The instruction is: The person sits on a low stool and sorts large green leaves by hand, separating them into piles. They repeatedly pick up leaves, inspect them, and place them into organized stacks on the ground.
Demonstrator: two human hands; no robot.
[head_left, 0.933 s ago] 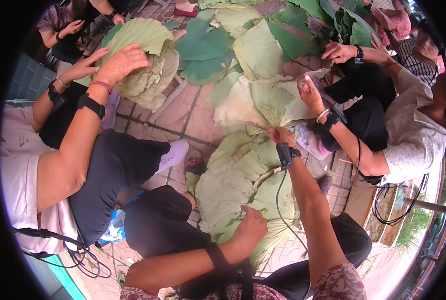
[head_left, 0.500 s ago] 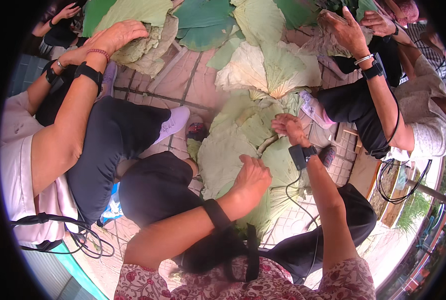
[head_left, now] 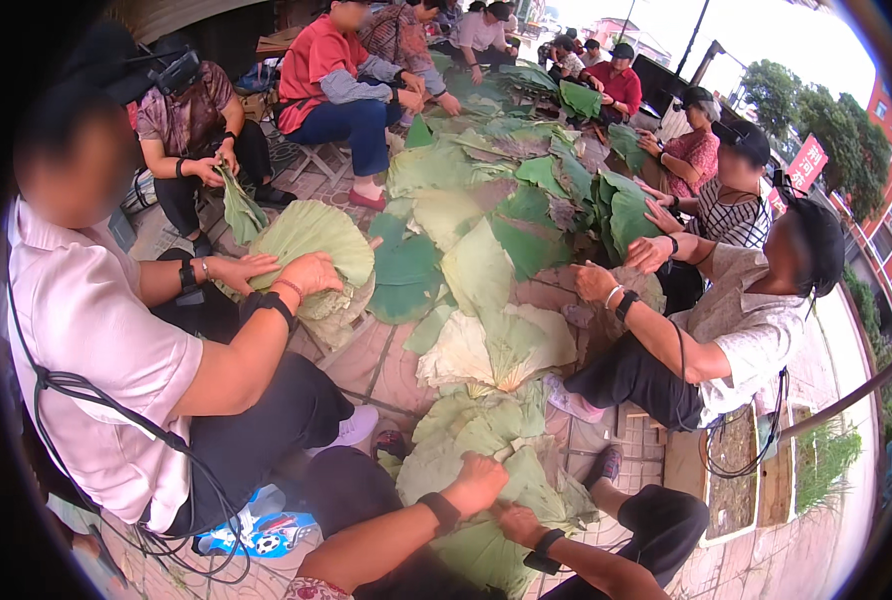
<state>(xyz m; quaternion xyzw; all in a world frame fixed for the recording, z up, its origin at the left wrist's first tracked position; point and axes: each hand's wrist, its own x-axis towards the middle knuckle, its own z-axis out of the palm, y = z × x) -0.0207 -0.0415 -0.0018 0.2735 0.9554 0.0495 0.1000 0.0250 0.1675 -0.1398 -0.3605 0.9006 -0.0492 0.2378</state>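
Note:
A pile of pale green, partly dried lotus leaves (head_left: 444,440) lies in front of me between my knees. My left hand (head_left: 478,482) is closed over the upper leaf, knuckles up and fingertips mostly hidden. My right hand (head_left: 521,522), lower and just to the right, has its fingers curled on a leaf's edge. The two hands are a short gap apart. Beyond them, a whitish dried leaf (head_left: 456,350) and a long pale leaf (head_left: 479,270) lie on the paving.
At left, a person in a light shirt (head_left: 116,330) holds a stack of round leaves (head_left: 316,240). A person at right (head_left: 736,320) handles a brownish leaf. More people sit along a long leaf heap (head_left: 526,200). A blue-white bag (head_left: 266,525) stands at lower left, wooden planters (head_left: 736,480) at right.
The view has tilted up, bringing in the far heap and more people. My hands, apart and lifted with loose fingers before, have come together and closed on the leaf.

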